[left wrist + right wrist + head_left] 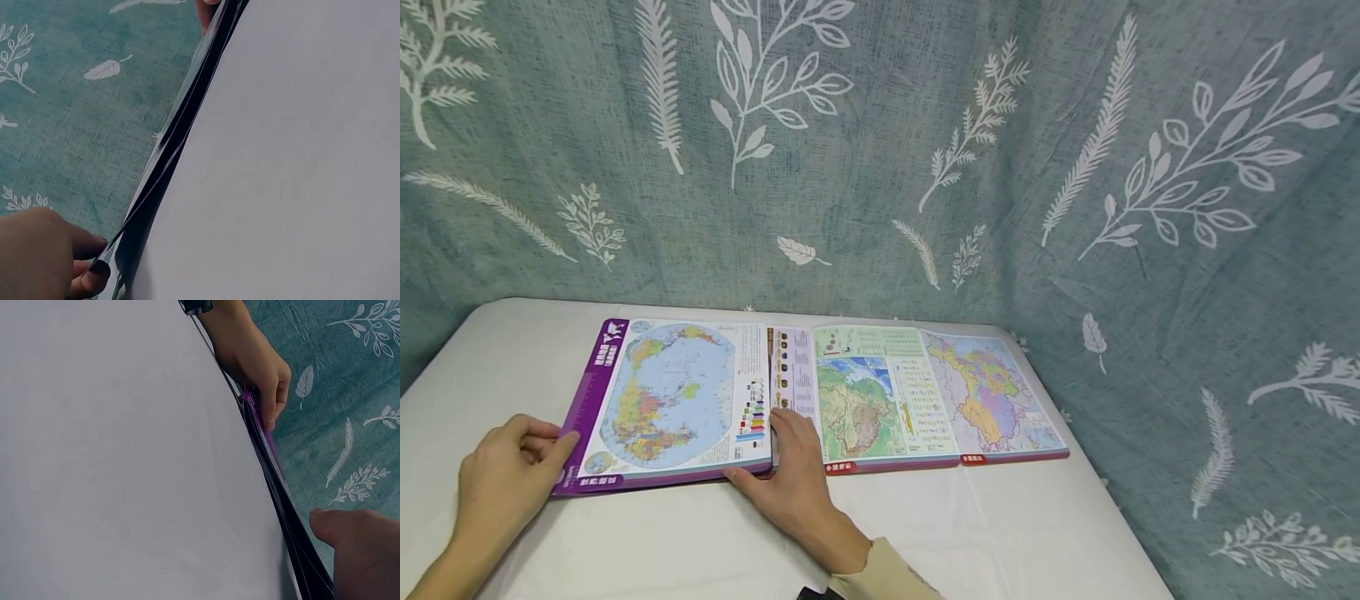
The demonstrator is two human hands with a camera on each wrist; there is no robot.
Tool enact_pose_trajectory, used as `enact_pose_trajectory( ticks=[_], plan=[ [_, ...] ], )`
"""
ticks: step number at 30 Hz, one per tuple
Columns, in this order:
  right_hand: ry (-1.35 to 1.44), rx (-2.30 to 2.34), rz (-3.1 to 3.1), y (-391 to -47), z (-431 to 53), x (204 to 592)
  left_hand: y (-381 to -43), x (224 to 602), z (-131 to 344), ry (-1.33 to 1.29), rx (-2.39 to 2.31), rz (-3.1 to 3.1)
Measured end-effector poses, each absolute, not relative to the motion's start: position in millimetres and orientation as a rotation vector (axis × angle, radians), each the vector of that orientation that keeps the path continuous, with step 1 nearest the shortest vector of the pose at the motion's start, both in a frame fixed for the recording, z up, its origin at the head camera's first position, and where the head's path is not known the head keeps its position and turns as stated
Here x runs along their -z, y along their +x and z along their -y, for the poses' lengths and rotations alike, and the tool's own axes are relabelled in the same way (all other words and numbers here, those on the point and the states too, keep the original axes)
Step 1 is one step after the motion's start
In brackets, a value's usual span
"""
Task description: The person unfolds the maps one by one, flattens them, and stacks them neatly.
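Observation:
A purple-edged world map [677,392] lies on top of other map sheets at the left of the table. My left hand [512,467] pinches its near left corner at the purple strip. In the left wrist view, the thumb and fingers of the left hand [50,256] hold a thin sheet edge, with dark gaps between the layers. My right hand [797,471] rests at the near right corner, thumb at the near edge and fingers along the right side. In the right wrist view, the straight thumb [331,525] lies beside the stacked edges.
Right of the world map, a green and blue relief map [857,408] and a coloured map with a red label [992,392] lie side by side. They sit on a white-covered table [970,533]. A teal leaf-patterned curtain [880,150] hangs behind and to the right.

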State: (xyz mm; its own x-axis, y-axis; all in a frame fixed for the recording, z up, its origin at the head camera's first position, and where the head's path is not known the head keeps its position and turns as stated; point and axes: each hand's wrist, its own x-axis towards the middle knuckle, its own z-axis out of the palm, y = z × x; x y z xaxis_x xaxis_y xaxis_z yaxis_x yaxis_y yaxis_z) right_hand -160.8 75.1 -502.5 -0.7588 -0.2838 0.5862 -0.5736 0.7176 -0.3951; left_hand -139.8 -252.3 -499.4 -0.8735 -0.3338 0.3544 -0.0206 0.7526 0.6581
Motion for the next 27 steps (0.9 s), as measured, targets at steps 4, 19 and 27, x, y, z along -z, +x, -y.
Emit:
enact_pose_trajectory(
  ticks=[4, 19, 27],
  plan=[
    [0.63, -0.788, 2.438, -160, -81, 503, -139, 500, 247, 0.235, 0.927, 2.512],
    [0.587, -0.852, 2.474, -159, -98, 503, -138, 502, 233, 0.095, 0.92, 2.537],
    [0.561, -0.842, 2.471, -159, -105, 502, -136, 501, 224, 0.053, 0.943, 2.516]
  ],
)
